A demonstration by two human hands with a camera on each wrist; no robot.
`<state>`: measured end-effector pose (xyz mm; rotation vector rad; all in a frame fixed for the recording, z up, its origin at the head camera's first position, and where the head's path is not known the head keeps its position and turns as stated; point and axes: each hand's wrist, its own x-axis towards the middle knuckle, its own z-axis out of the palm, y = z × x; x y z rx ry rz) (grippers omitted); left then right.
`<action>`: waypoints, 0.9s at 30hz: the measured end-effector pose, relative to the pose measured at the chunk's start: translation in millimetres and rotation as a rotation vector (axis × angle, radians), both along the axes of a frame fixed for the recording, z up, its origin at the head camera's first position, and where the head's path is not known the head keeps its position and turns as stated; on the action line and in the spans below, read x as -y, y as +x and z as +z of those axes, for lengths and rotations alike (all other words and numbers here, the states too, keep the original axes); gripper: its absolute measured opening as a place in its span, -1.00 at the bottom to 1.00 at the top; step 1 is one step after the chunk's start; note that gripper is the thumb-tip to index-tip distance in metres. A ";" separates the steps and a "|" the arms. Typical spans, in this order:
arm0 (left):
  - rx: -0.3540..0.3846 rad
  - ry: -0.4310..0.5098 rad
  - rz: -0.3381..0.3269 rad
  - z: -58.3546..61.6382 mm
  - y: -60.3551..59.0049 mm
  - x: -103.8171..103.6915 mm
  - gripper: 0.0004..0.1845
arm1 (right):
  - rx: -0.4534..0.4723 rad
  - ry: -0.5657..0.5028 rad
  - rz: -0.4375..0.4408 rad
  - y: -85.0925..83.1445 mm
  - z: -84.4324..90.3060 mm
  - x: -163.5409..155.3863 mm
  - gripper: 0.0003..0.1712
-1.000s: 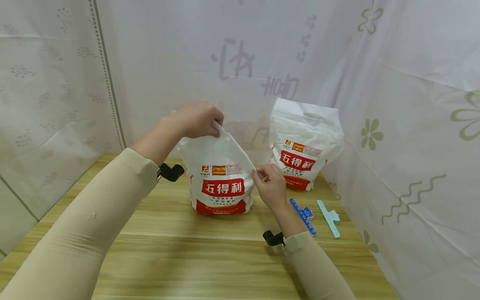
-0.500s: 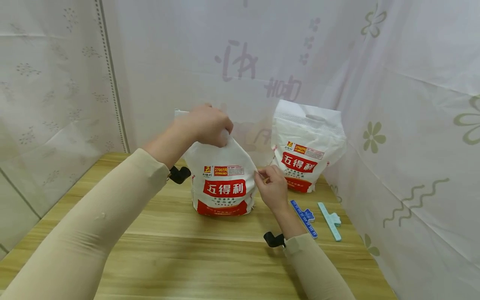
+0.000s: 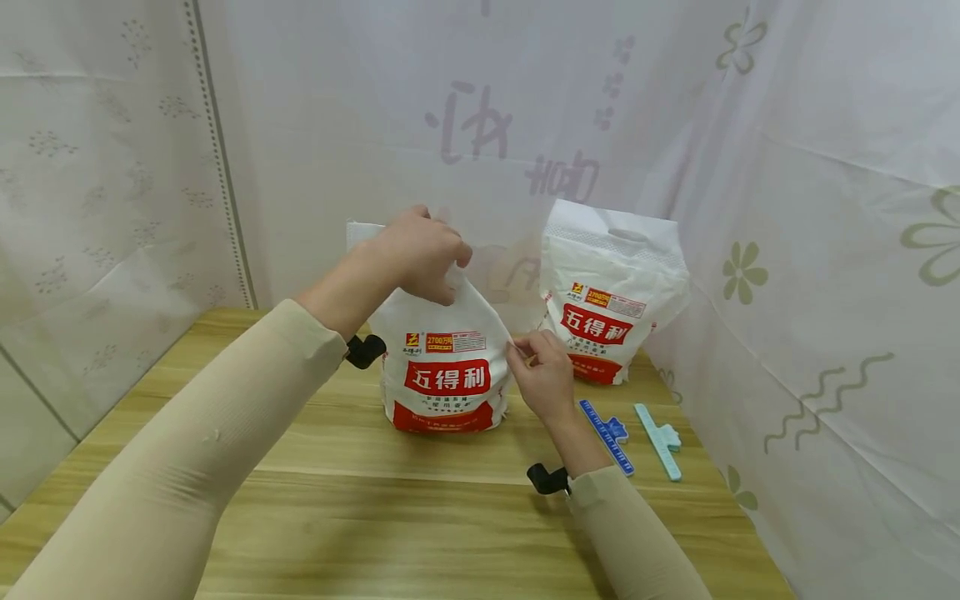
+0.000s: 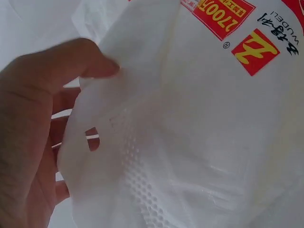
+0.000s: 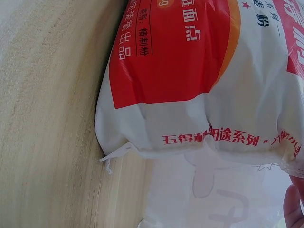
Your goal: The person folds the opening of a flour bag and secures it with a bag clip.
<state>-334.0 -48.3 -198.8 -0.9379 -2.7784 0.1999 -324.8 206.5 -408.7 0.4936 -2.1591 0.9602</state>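
A white flour bag (image 3: 448,404) with red print stands upright at the middle of the table. My left hand (image 3: 422,254) holds its top edge from the left. In the left wrist view the thumb (image 4: 92,61) lies on the front of the bag's top, and the other fingers are behind it, partly showing through the handle slot (image 4: 92,139). My right hand (image 3: 543,375) pinches the bag's right side edge below the top. Only a bit of the right hand's fingers (image 5: 293,206) shows at the right wrist view's edge, beside the bag's printed side (image 5: 190,109).
A second flour bag (image 3: 600,321), with its handle flap up, stands behind on the right. A blue bag clip (image 3: 607,437) and a light green bag clip (image 3: 660,442) lie right of my right forearm on the wooden table (image 3: 360,533). Patterned curtains (image 3: 337,108) surround the table.
My left hand has shifted right and slightly down along the bag's top, and the bag's top left corner now shows behind it. My right hand has stayed at the side edge.
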 end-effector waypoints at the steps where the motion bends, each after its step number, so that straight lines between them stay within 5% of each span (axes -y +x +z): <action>1: 0.016 0.000 -0.002 0.6 0.9 -2.1 -0.53 | 0.000 0.000 -0.002 -0.1 0.2 -0.3 -0.93; 11: 0.038 -0.011 -0.096 -3.9 -1.0 -15.4 -0.89 | -0.031 0.007 -0.005 -0.8 -1.3 -2.6 -0.93; 18: 0.002 -0.001 -0.153 -6.3 -3.0 -13.1 -0.89 | -0.015 -0.009 0.034 -3.4 -0.3 -5.6 -0.94; 27: 0.043 -0.005 -0.129 -8.3 -1.7 -12.5 -0.80 | 0.076 -0.055 0.052 -4.4 -1.7 -8.2 -0.91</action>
